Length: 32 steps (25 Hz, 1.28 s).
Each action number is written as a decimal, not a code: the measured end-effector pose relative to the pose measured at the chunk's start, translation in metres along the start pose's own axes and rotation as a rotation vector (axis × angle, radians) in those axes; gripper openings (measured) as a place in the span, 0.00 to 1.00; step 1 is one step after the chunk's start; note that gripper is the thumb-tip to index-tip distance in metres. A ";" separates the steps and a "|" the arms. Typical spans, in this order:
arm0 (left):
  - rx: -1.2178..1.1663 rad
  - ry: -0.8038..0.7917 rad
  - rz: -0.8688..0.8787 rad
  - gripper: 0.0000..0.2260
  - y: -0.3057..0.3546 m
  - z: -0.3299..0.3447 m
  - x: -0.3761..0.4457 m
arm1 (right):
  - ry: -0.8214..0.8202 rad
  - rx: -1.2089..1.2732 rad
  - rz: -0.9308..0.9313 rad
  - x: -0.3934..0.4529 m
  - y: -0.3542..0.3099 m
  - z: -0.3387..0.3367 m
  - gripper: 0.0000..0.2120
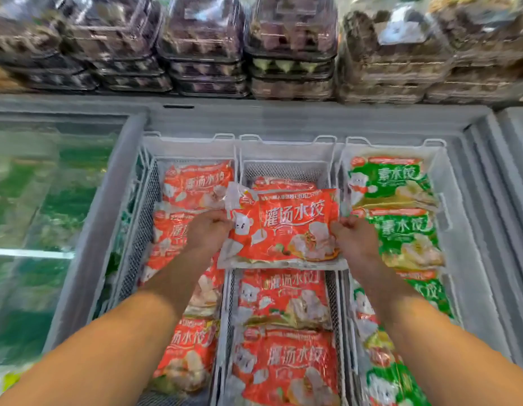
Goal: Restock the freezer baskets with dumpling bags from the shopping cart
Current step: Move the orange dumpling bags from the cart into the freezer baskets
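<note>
I hold a red dumpling bag [286, 227] flat above the middle freezer basket [286, 153]. My left hand [209, 230] grips its left edge and my right hand [354, 238] grips its right edge. Below it the middle basket holds more red bags [283, 297]. Red bags [195, 186] also fill the left basket [146, 200]. Green dumpling bags [392, 183] lie in the right basket [442, 183]. The shopping cart is out of view.
The open chest freezer's grey rim [283, 118] runs along the back. A glass lid [49, 200] covers the section to the left, with green packs under it. Stacked egg cartons [283, 48] stand on the shelf behind the freezer.
</note>
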<state>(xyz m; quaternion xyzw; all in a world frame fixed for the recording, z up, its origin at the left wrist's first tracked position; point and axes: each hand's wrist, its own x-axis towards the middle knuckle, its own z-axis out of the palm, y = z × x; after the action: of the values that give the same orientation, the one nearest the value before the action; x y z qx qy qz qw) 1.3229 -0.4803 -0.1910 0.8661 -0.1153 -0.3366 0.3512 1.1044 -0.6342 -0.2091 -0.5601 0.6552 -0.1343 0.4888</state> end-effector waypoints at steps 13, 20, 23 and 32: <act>0.236 0.051 0.054 0.05 0.038 0.080 0.161 | 0.051 -0.276 0.000 0.168 -0.033 0.062 0.09; 0.333 0.052 0.066 0.14 0.047 0.091 0.174 | 0.018 -0.444 -0.108 0.175 -0.048 0.058 0.17; 0.259 0.033 0.086 0.16 0.052 0.082 0.163 | -0.037 -0.410 -0.143 0.161 -0.050 0.046 0.21; 0.241 -0.055 0.239 0.09 0.064 0.019 0.042 | -0.126 -0.409 -0.259 0.033 -0.067 0.002 0.16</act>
<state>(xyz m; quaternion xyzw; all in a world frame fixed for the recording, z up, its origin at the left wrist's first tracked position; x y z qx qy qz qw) 1.3437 -0.5550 -0.1783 0.8724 -0.2667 -0.2998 0.2791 1.1499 -0.6852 -0.1775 -0.7339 0.5597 -0.0255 0.3840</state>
